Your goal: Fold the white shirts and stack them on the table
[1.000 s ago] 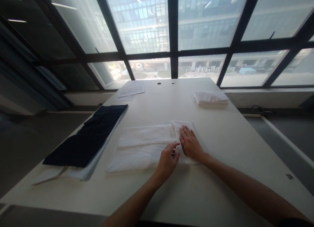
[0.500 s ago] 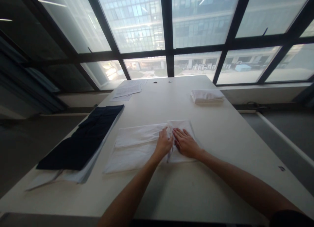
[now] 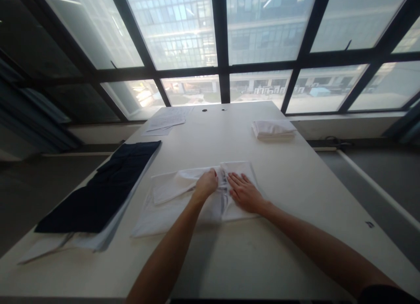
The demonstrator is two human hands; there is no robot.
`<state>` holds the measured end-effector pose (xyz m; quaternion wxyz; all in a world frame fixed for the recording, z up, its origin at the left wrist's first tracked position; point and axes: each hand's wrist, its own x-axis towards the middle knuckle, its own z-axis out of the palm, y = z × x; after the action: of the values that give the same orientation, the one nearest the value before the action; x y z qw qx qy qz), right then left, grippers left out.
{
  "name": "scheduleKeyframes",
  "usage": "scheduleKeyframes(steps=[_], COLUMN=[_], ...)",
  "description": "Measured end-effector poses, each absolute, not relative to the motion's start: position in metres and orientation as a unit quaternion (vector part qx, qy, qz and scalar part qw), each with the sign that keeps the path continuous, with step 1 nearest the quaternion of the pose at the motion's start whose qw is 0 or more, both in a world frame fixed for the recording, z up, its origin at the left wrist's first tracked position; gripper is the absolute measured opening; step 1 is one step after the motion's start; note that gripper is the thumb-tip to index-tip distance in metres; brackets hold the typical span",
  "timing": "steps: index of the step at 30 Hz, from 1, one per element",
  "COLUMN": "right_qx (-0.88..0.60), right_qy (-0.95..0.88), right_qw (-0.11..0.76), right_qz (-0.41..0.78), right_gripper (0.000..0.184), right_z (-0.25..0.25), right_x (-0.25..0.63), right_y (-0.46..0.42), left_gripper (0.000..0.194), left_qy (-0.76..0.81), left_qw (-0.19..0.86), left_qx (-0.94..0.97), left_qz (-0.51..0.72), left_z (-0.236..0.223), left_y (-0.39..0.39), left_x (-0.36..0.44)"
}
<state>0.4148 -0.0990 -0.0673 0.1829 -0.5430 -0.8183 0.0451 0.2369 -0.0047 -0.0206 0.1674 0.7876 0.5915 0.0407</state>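
A white folded cloth [image 3: 183, 216] lies in front of me on the table, with a crease or gap running down between its wide left part and narrower right part. My left hand [image 3: 207, 183] is closed, fingers curled in a pinch on the cloth's upper layer near that crease. The layer bunches into wrinkles to the left of the fist. Flat on the right part, with fingers stretched out, rests my right hand [image 3: 244, 191]. Some greyish edge shows between the two hands; I cannot make out what it is.
On the left, dark navy folded cloth [image 3: 98, 186] lies over white fabric [image 3: 49, 246]. Paper sheets [image 3: 167, 119] are at the far left of the white table [image 3: 210, 140], and a stack of folded white cloth [image 3: 274, 129] at the far right. Windows stand behind.
My left hand has moved a little left and closed, lifting and wrinkling the upper layer. The crease beside it shows more. My right hand stays flat on the cloth, fingers slightly more spread.
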Motion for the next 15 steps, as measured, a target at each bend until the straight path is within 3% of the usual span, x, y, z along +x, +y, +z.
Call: scheduleKeyframes(steps=[6,11,15], right_qx=[-0.547,-0.549,-0.549], right_qy=[-0.815,-0.813,-0.814], right_qw=[0.186,0.184,0.182], right_qz=[0.049,0.051,0.054], right_gripper=[0.056,0.057,0.057], right_z=[-0.068,-0.069,-0.069], right_x=[0.411,0.411,0.413], right_y=[-0.1,-0.101,-0.101], left_gripper=[0.018,0.048,0.052], left_qy=[0.59,0.597,0.584], left_qw=[0.172,0.007,-0.077], left_qx=[0.789,0.798,0.801], left_qz=[0.027,0.081,0.106], left_z=[-0.024,-0.028,-0.034], left_y=[-0.019,-0.045,-0.045], left_x=[0.164,0.122,0.095])
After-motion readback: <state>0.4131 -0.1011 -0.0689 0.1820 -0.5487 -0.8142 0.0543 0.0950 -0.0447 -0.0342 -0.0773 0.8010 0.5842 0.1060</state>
